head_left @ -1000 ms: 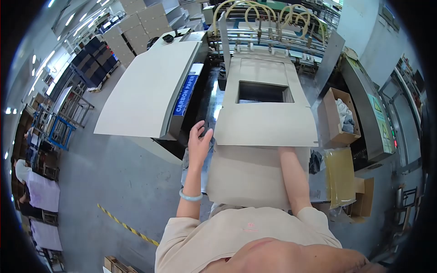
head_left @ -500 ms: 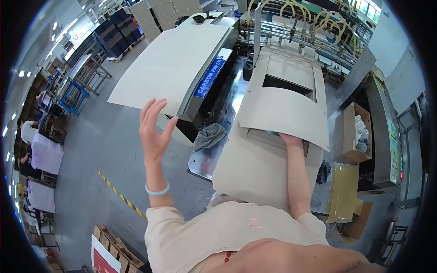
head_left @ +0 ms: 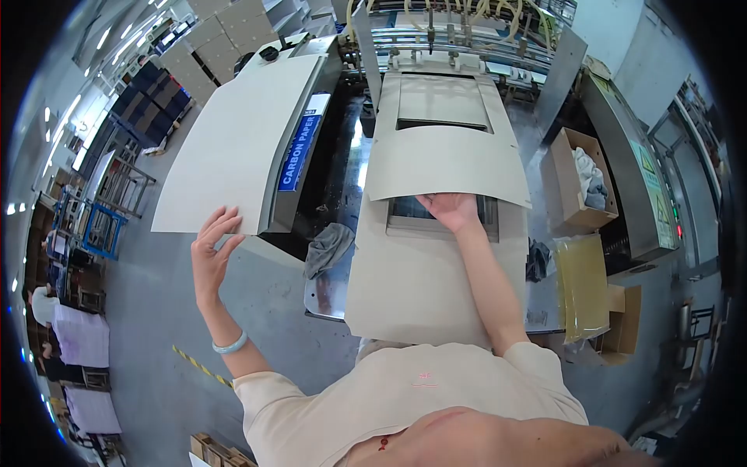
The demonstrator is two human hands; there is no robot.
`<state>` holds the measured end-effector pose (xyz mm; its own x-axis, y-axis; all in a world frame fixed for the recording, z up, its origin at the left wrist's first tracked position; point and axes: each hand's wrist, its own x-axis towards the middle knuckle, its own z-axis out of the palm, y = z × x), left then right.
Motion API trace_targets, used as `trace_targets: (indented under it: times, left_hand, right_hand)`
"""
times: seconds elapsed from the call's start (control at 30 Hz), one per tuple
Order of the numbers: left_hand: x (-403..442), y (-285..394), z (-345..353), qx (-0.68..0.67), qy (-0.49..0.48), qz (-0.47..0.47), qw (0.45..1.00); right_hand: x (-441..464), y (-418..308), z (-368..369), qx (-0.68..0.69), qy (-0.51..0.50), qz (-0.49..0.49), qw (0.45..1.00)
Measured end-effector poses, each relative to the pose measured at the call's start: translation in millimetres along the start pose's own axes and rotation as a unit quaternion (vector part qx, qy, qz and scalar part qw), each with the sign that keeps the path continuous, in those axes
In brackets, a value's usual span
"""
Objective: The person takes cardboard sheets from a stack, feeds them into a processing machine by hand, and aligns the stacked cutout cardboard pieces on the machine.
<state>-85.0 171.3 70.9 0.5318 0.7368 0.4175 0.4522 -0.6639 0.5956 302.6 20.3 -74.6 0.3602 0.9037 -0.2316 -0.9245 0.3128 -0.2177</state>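
We have our right hand [head_left: 454, 208] at frame centre, palm up, fingertips hidden beneath the front edge of the curved board sheet [head_left: 447, 163]. Can't tell if that grip is clamped on it. The sheet lies mid-frame, bowed up, its front edge above a dark framed recess [head_left: 408, 208]; a flat lower board [head_left: 424, 288] runs from there toward us. Our left hand [head_left: 212, 253], left of centre, is at the near edge of the large pale sheet [head_left: 233, 140], fingers over the edge, thumb below; can't tell if the grip is closed on it. We see a blue CARBON PAPER label [head_left: 299, 152] just right of that sheet, a crumpled grey cloth [head_left: 329, 249] between the two work areas, machine rods [head_left: 467, 35] at top.
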Motion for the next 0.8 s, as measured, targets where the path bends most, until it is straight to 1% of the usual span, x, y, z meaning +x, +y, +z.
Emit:
trace_targets:
  times: [0.13, 0.33, 0.47, 0.5, 0.53, 0.57, 0.63, 0.67, 0.73, 0.77, 0.8]
  left_hand:
    - [1.1, -4.3, -2.6, -0.078, -0.013, -0.021, 0.997]
    - [4.3, -4.5, -5.2, -0.125, -0.006, -0.024, 0.992]
    - [4.5, -5.0, -1.7, -0.080, 0.071, -0.051, 0.993]
    - [5.2, 1.6, 3.2, 0.024, 0.131, 0.033, 0.991]
    - [5.6, 11.3, 11.7, 0.127, 0.187, 0.117, 0.967]
    - [1.6, 16.3, 20.9, 0.127, 0.187, 0.118, 0.967]
    - [-15.7, 19.9, 45.8, 0.140, 0.319, 0.225, 0.910]
    - [-22.3, 21.2, 65.2, 0.112, 0.313, 0.255, 0.908]
    - [-39.5, 27.6, 105.2, 0.068, 0.218, 0.212, 0.950]
    - [-44.8, 27.2, 126.0, 0.027, 0.160, 0.157, 0.974]
    - [-47.7, 15.2, 144.8, 0.045, 0.117, 0.128, 0.984]
  right_hand:
    - [2.2, 0.8, 1.8, 0.008, -0.025, 0.010, 1.000]
    - [9.1, -0.8, -8.7, 0.012, -0.032, 0.029, 0.999]
    - [8.1, 1.0, -7.6, 0.034, -0.087, 0.029, 0.995]
    - [9.1, 0.9, -7.7, 0.034, -0.087, 0.030, 0.995]
    - [11.0, -0.2, -8.0, 0.030, -0.097, 0.028, 0.994]
    - [13.1, -1.5, -8.9, 0.027, -0.106, 0.027, 0.994]
    - [15.0, -0.7, -12.6, 0.023, -0.119, 0.028, 0.992]
    - [15.7, 1.0, -13.5, 0.025, -0.116, 0.033, 0.992]
    - [16.2, 2.0, -11.4, 0.012, -0.136, 0.036, 0.990]
    - [16.4, 0.7, -9.8, 0.003, -0.147, 0.035, 0.988]
    - [15.9, -0.9, -9.7, -0.006, -0.160, 0.032, 0.987]
